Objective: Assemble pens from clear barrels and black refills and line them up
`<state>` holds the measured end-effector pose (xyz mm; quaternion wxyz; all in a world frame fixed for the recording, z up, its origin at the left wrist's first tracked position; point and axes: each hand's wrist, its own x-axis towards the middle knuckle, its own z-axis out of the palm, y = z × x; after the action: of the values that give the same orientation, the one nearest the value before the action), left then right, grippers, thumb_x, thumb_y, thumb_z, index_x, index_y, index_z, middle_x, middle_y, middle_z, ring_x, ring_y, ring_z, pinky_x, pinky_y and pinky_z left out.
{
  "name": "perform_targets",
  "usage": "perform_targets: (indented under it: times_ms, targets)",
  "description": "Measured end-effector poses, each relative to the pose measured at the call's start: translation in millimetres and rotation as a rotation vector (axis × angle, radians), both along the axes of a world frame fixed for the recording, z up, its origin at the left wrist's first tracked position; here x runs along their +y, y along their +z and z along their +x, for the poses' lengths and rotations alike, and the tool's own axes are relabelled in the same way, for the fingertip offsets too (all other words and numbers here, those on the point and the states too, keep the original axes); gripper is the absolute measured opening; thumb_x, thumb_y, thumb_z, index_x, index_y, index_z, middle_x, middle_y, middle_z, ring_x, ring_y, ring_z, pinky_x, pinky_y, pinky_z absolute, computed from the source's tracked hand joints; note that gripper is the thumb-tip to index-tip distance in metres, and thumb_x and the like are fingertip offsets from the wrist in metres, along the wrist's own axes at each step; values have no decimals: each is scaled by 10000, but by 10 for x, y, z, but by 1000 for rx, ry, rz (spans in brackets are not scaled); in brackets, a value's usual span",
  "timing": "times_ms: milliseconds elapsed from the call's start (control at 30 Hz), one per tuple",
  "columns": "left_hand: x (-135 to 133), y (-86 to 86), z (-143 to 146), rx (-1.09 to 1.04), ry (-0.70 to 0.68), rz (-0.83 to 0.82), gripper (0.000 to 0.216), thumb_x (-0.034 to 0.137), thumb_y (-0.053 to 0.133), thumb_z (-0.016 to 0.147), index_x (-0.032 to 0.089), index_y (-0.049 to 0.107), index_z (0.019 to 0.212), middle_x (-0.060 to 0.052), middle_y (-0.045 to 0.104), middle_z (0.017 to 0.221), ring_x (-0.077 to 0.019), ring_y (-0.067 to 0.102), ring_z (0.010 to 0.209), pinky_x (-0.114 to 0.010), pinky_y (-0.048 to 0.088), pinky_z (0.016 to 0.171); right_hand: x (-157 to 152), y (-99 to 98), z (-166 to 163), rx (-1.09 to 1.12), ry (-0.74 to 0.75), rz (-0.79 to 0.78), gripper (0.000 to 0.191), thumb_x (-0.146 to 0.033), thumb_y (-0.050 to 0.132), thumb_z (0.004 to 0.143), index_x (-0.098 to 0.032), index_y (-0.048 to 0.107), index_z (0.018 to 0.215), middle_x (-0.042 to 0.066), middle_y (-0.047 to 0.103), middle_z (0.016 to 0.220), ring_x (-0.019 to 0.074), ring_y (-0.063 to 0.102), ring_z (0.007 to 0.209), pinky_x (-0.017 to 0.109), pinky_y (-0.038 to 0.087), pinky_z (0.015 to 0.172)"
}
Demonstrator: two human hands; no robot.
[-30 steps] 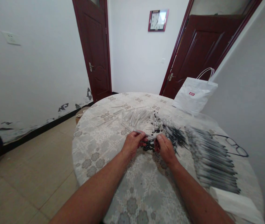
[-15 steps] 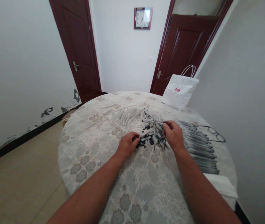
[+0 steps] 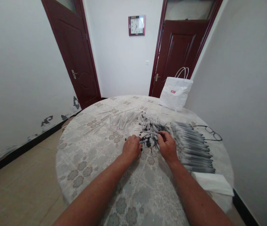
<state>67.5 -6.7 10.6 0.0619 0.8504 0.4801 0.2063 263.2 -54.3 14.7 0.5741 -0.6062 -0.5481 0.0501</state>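
Observation:
My right hand [image 3: 167, 145] pinches one end of a slim, clear pen barrel [image 3: 149, 132], which points left, just above a pile of small black and white pen parts [image 3: 151, 125]. At the pile's near left edge is my left hand [image 3: 132, 147], its fingers curled down and closed over the black pieces; what they hold, if anything, is too small to make out. Dark thin sticks like pen refills [image 3: 162, 127] lie behind my right hand. Loose clear tubes [image 3: 124, 120] are spread left of the pile.
Finished-looking pens [image 3: 193, 146] lie in a long row on the right. Beside them are black-framed glasses [image 3: 210, 133] and a folded white cloth or paper [image 3: 213, 182]. A white bag [image 3: 175, 93] stands at the back right of the round table's patterned cloth [image 3: 81, 188].
My right hand has come lower and nearer with the barrel. My left hand has turned more palm-down over the black pieces. The view has shifted slightly.

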Motion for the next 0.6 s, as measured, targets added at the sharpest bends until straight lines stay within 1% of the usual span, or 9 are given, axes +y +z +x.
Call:
perform_targets:
  times_ms: [100,167,233,300,367,467,533,600]
  targets:
    - [42,-31,71,84,16,30,196,272,602,880,200,661,1052,-117,627,1054,-271,558,1028,-352,428,872,-5,36,0,-118,16,59,229,-334,526,918,-181,679,995,57,687,903,190,625,820,306,476,768]
    - [63,-52,95,111,25,41,152,256,582,886,193,656,1003,-123,631,1034,-277,557,1013,-361,426,859,-8,61,5,-149,36,81,212,-307,517,922,-180,673,988,56,679,902,187,621,823,304,473,775]
    - [77,-57,96,101,25,40,136,239,547,902,186,646,979,-127,640,1021,-275,559,1004,-365,420,860,-14,74,19,-151,42,92,203,-297,515,922,-181,669,984,55,675,903,185,619,828,303,472,778]
    - [86,-34,59,37,11,25,140,233,519,918,185,642,964,-126,650,1004,-269,563,999,-364,413,869,-22,75,43,-122,31,94,202,-307,522,921,-185,667,990,51,674,898,184,618,822,301,473,770]
    - [88,21,-22,-102,-5,-15,147,252,513,926,193,644,956,-112,662,977,-257,574,984,-356,412,867,-25,67,76,-42,23,82,215,-330,526,921,-186,663,1003,39,665,839,175,608,759,287,472,711]
    - [60,121,-215,-440,4,-167,165,324,530,919,210,649,940,-62,673,893,-218,605,865,-322,434,788,-17,47,110,151,63,56,231,-367,513,926,-187,640,995,-14,591,657,146,546,585,252,432,565]
    - [12,159,-350,-699,6,-364,218,403,551,903,207,645,923,-19,637,768,-180,585,707,-284,437,661,-10,39,101,261,128,46,219,-376,509,925,-191,620,962,-44,533,582,129,500,515,235,395,508]
    - [-49,159,-451,-944,-14,-566,297,484,574,884,196,632,926,15,574,682,-145,534,597,-259,426,573,-11,36,57,318,211,29,204,-378,521,919,-194,609,936,-55,511,562,119,482,494,226,380,491]
